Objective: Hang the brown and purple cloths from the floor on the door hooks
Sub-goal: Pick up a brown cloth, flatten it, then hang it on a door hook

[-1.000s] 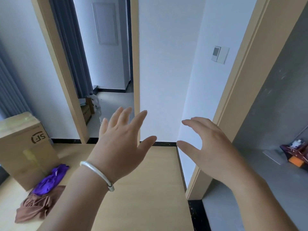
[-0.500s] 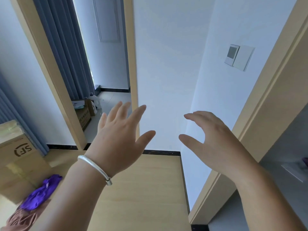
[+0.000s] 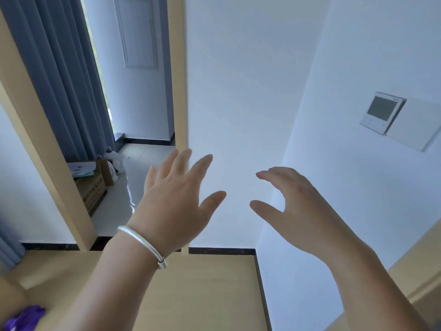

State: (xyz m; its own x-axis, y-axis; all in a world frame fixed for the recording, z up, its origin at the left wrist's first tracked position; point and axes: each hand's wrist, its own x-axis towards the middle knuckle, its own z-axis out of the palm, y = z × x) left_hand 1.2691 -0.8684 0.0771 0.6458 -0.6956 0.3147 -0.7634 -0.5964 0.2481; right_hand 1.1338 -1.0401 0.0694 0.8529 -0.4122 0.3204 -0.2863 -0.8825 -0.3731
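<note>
Since 1.0 s ago, view has tilted up: purple cloth (image 3: 22, 317) slid to bottom-left corner, only its upper end showing on the wooden floor (image 3: 202, 295); brown cloth and SF carton now out of frame. Wall control panel (image 3: 383, 112) sits larger, at right. Both hands hold much the same pose as before. Left hand (image 3: 174, 204): raised, back toward camera, fingers straight and spread, thumb out to the right, holding nothing; silver bangle (image 3: 143, 244) on wrist. Right hand (image 3: 298, 201): raised at similar height, fingers relaxed and slightly bent fwd, thumb pointing left, holding nothing. Hands apart, white wall (image 3: 238, 91) showing in the gap betw. them. Wooden door frame (image 3: 177, 80) runs vertically just behind left fingertips; open doorway to its left leads to tiled floor, w/ grey curtain (image 3: 62, 80) and cardboard box (image 3: 93, 192) beyond. Wall corner meets floor betw. the forearms.
</note>
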